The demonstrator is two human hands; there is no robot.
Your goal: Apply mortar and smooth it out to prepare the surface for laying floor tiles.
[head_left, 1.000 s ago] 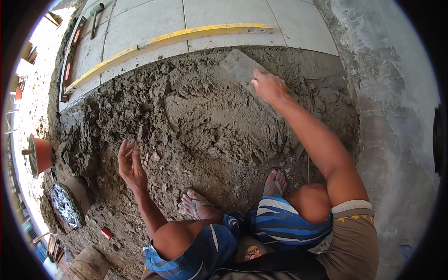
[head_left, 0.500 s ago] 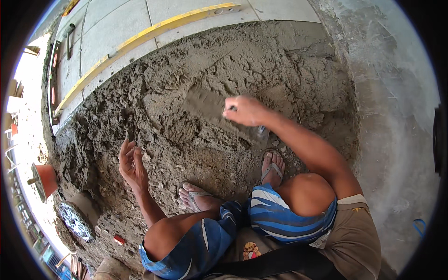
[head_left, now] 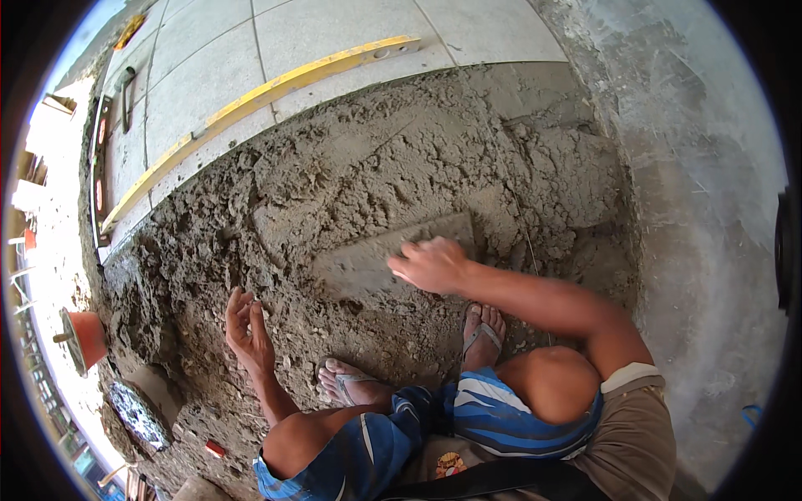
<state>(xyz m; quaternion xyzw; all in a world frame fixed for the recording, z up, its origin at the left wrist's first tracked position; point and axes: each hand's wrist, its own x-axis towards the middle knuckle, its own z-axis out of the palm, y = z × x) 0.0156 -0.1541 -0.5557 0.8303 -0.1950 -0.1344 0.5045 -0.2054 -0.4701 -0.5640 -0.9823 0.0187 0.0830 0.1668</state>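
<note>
1. The trowel, a long grey flat plate, is at the middle of the frame, tilted so that its right end sits higher in the frame than its left. It is over the mortar; whether its whole face touches cannot be told.
2. The right hand grasps the trowel, fingers curled over the back of the plate; the handle is hidden under them. The arm reaches in from the lower right.
3. The left hand, left of centre, is released, with fingers loosely bent above the rough ground.
4. Below the trowel are two feet in sandals, the right foot nearer to it than the left foot.
5. A thin string runs across the mortar, right of the trowel.
6. Along the mortar's upper edge, pale tiles fill the top of the frame. A yellow bar lies slantwise on them; a hammer and a dark bar with red patches are at upper left.
7. An orange bucket is at the left edge, a small red object at lower left.
8. Grey concrete spans the right side.
</note>
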